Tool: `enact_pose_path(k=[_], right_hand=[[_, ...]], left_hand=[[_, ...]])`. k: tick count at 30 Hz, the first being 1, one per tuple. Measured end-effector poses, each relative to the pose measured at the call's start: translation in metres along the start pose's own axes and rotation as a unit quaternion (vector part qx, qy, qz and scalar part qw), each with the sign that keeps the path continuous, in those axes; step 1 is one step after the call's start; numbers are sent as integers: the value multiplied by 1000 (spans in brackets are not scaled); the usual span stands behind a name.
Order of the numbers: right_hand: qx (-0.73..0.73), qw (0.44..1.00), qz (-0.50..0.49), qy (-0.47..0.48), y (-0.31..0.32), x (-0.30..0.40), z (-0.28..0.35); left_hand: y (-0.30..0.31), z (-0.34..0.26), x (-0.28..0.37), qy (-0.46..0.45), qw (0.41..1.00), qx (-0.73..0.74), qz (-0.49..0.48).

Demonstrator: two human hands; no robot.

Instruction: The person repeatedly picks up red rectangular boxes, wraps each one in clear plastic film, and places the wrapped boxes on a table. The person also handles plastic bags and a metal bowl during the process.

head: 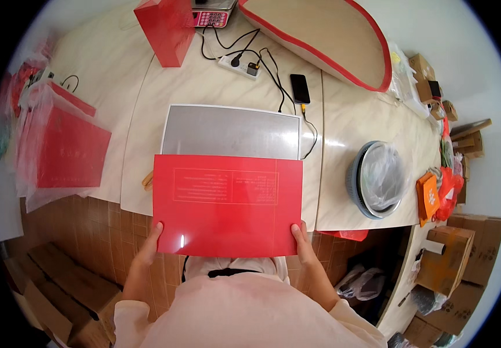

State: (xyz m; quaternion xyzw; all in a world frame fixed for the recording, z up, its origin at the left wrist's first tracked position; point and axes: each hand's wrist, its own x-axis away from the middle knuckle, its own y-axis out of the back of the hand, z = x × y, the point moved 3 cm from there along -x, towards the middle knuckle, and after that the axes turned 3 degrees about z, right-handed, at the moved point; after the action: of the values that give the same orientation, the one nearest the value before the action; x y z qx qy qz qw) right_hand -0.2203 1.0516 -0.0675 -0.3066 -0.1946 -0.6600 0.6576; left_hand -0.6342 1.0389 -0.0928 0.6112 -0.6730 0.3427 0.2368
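With both thumbs on its upper face, I hold a glossy red flat paper bag or folder (228, 222) level in front of my body. My left hand (151, 241) grips its lower left edge, and my right hand (301, 243) grips the lower right edge. Small printed writing in a thin frame covers its upper half. Beyond it lies a grey panel with a white rim (233, 130) on the marble-patterned table (215, 89). The red piece overlaps the panel's near part and hides it. My fingers beneath the red piece are out of sight.
A red bag (165, 35) stands at the back beside a scale (210, 18). Near them are a power strip (239, 67), a phone (299, 88) on a cable and a large beige tray (316, 35). Plastic-wrapped red bags (74, 148) stand left; a basket (353, 178) sits right.
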Motion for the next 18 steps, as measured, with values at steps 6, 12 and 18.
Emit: enact_pose_path(k=[6, 12, 18], right_hand=[[2, 998, 49, -25, 7, 30, -20], [13, 993, -3, -120, 16, 84, -31], [31, 995, 3, -95, 2, 35, -18]], left_hand=[[-17, -18, 47, 69, 995, -70, -9], [-30, -37, 89, 143, 987, -21, 76], [-22, -54, 56, 88, 993, -28, 70]])
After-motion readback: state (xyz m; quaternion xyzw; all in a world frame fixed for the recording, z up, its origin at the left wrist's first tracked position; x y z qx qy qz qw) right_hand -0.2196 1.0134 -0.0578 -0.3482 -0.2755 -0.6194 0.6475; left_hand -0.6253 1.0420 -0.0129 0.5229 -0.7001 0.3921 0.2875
